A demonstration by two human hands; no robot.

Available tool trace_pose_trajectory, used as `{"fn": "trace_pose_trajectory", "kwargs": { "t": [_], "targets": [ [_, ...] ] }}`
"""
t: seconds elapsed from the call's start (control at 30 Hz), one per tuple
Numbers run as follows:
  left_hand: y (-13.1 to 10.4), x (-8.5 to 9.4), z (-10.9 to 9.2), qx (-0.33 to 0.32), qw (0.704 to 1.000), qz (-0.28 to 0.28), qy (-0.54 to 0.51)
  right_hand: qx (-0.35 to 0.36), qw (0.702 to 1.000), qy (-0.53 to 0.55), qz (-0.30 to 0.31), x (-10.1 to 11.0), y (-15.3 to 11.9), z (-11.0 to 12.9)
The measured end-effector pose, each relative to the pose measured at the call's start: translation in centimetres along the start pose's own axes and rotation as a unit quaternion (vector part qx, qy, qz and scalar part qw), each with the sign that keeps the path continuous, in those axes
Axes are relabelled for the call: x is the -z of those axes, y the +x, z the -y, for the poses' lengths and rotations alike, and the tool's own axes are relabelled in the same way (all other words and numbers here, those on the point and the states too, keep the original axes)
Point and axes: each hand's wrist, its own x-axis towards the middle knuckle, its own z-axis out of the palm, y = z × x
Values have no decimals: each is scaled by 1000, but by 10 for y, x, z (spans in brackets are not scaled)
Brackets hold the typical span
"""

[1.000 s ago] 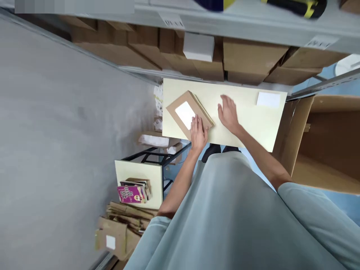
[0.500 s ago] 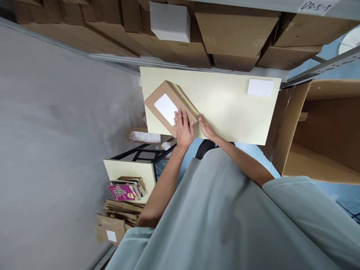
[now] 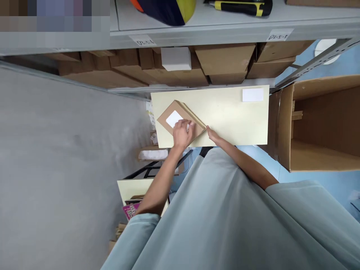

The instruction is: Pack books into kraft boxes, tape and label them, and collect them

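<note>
A flat brown cardboard box [image 3: 184, 112] lies at an angle on the left half of a pale tabletop [image 3: 233, 120]. On its top is a white label [image 3: 173, 118]. My left hand [image 3: 182, 134] is over the box beside the label, its fingers curled in around a small white bit that is too small to name. With fingers stretched out, my right hand [image 3: 213, 135] touches the near right corner of the box.
A white card [image 3: 252, 95] lies at the table's back right. Beyond is a shelf with cardboard boxes [image 3: 225, 60] and a white box [image 3: 176, 59]; a utility knife [image 3: 244, 7] lies on the shelf above. A large open carton [image 3: 323, 123] stands at right.
My left hand has gone from lying flat on the box to curled fingers with a white bit in them. My view has tilted up, bringing the upper shelf in.
</note>
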Motion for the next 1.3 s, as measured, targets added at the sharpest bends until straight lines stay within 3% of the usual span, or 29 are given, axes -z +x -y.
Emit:
{"fn": "trace_pose_trajectory", "kwargs": {
  "t": [0.1, 0.17, 0.27, 0.33, 0.4, 0.57, 0.63, 0.7, 0.8, 0.9, 0.97, 1.1, 1.2, 1.3],
  "targets": [
    [55, 28, 33, 8, 999, -51, -3, -137, 981, 138, 16, -2, -10, 2],
    [94, 40, 49, 27, 998, -48, -14, -164, 968, 192, 6, -5, -13, 10],
    [134, 53, 57, 97, 993, 58, -27, -153, 957, 245, -19, -15, -18, 27],
    [141, 63, 56, 125, 982, 139, -15, -130, 953, 270, -39, -25, -23, 38],
    [134, 76, 59, 110, 981, 161, 1, -109, 950, 286, -67, -35, -33, 47],
    [84, 103, 88, 43, 992, 86, -79, 38, 959, 222, -172, -50, -75, 50],
    [60, 100, 99, 27, 988, 76, -131, 110, 955, 139, -238, -51, -91, 48],
    [37, 90, 104, 19, 984, 73, -162, 132, 943, 41, -303, -51, -100, 47],
    [9, 69, 104, 21, 985, 72, -158, 51, 928, -109, -352, -55, -99, 46],
    [-9, 52, 105, 25, 987, 82, -134, -46, 911, -212, -352, -60, -88, 41],
    [-14, 44, 108, 31, 986, 108, -121, -55, 910, -231, -339, -61, -82, 35],
    [-9, 34, 116, 73, 975, 172, -121, 1, 928, -207, -310, -53, -74, 18],
    [-2, 29, 120, 83, 970, 164, -161, 36, 931, -190, -309, -44, -70, 5],
    [1, 31, 123, 42, 954, 164, -248, 84, 942, -162, -283, -35, -69, -5]
  ]
}}
